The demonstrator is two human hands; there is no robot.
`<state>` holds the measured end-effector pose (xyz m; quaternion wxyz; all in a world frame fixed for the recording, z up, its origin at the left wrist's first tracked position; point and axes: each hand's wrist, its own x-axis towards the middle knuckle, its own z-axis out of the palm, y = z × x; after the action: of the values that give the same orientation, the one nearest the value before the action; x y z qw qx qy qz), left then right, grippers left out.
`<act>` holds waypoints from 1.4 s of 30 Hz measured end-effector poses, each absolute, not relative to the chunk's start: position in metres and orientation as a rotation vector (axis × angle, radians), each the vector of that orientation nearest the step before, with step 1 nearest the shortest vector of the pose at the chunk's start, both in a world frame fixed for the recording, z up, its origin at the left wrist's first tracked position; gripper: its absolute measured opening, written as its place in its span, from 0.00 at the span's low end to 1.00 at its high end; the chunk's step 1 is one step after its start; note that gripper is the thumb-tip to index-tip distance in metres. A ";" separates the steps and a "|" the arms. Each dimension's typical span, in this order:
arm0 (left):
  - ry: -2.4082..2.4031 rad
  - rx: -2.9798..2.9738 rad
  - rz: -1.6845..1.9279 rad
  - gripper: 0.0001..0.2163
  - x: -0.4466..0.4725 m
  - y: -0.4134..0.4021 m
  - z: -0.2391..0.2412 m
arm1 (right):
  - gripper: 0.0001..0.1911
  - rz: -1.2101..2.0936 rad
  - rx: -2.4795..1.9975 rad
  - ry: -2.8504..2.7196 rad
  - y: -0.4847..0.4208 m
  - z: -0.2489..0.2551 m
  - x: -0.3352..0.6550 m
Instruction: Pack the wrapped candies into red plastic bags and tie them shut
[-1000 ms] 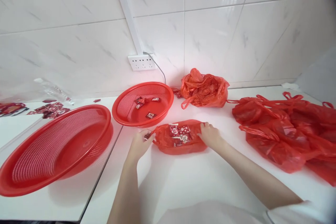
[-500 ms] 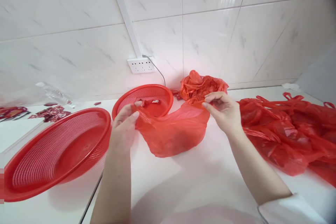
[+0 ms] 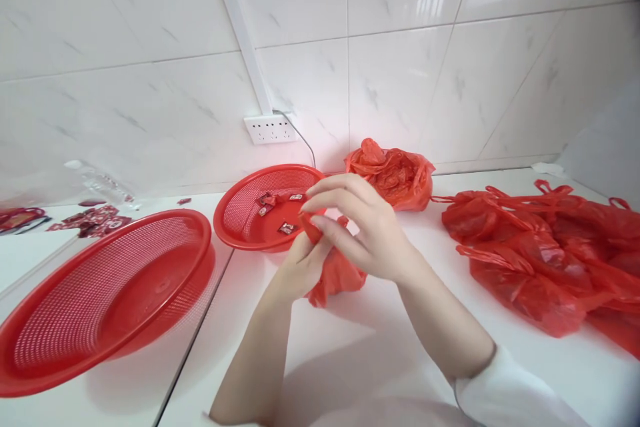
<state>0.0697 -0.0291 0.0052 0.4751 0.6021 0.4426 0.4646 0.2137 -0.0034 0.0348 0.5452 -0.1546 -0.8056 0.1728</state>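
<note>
Red Bag Gathered in Both Hands Among Red Containers

Containers, left to right. The large red basket (image 3: 165,287) stands at the left, its mesh wall and solid floor exposed to view. Beside it, nearer the wall, the smaller red basket (image 3: 240,230) holds a few small wrapped packets (image 3: 287,228), scattered on its floor. The red bag (image 3: 343,278) is in front of that basket, toward its right. The left hand (image 3: 300,271) is closed about the bag's gathered neck (its fingers partly hidden); the right hand (image 3: 373,230) meets it, thumb and fingers pinching the top. The bag's contents cannot be made out. Behind the right hand, an open red sack (image 3: 410,187) contains crumpled red plastic. At far right lies a heap of red bags (image 3: 530,267), handle loops upright, with paler shapes showing through the film.

Surface and room, left to right. A clear bottle (image 3: 103,185) lies near loose red packets (image 3: 95,220) on the white tabletop (image 3: 395,340), which a dark seam crosses. Behind is a marbled tile wall (image 3: 300,0) carrying a white conduit (image 3: 243,33), a socket panel (image 3: 270,129) and a grey cable (image 3: 304,139).
</note>
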 end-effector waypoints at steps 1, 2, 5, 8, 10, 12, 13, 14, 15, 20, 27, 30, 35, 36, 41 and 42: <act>1.106 1.449 1.147 0.17 0.069 -0.028 0.004 | 0.09 0.453 -0.466 -1.911 -0.001 0.029 0.217; 1.131 1.417 1.168 0.17 0.067 -0.027 0.003 | 0.10 0.539 -0.535 -1.921 0.002 0.022 0.221; 1.178 1.268 1.219 0.16 0.065 -0.024 -0.001 | 0.10 0.849 -0.614 -1.918 0.007 0.003 0.228; 1.155 1.062 1.191 0.14 0.062 -0.023 0.000 | 0.07 0.913 -0.636 -1.810 0.008 -0.008 0.229; 1.035 0.927 1.089 0.12 0.060 -0.022 0.002 | 0.06 0.942 -0.611 -1.757 0.008 -0.009 0.229; 0.862 0.831 0.967 0.13 0.056 -0.022 0.004 | 0.05 0.975 -0.587 -1.718 0.011 -0.010 0.230; 0.802 0.814 0.944 0.14 0.055 -0.021 0.004 | 0.04 0.957 -0.594 -1.697 0.012 -0.010 0.231; 0.779 0.821 0.951 0.16 0.054 -0.020 0.004 | 0.04 0.919 -0.620 -1.675 0.014 -0.011 0.232; 0.785 0.852 0.983 0.18 0.053 -0.019 0.003 | 0.03 0.870 -0.654 -1.652 0.015 -0.011 0.234; 0.871 0.968 1.124 0.21 0.049 -0.012 -0.001 | 0.03 0.816 -0.633 -1.753 0.012 -0.007 0.253; 0.725 1.088 0.898 0.16 0.047 -0.017 0.003 | 0.02 1.124 -0.510 -2.266 0.003 0.000 0.265; 0.805 1.354 0.687 0.18 0.047 -0.027 0.007 | 0.07 1.261 -0.389 -2.107 0.006 -0.006 0.256; 1.272 1.998 0.558 0.10 0.049 -0.052 0.006 | 0.10 1.160 -0.552 -1.773 0.012 -0.017 0.231; 1.379 2.085 0.575 0.10 0.050 -0.056 0.005 | 0.12 1.228 -0.558 -1.742 0.013 -0.019 0.227; 1.429 2.238 0.865 0.09 0.049 -0.062 0.011 | 0.16 1.542 -0.539 -1.660 0.015 -0.027 0.216; 1.342 2.241 0.934 0.09 0.048 -0.060 0.013 | 0.16 1.569 -0.508 -1.655 0.015 -0.027 0.215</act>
<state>0.0475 -0.0603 0.0128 0.1828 0.7943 0.4755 0.3311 0.2154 0.0154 -0.0272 0.3918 -0.1999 -0.6517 0.6179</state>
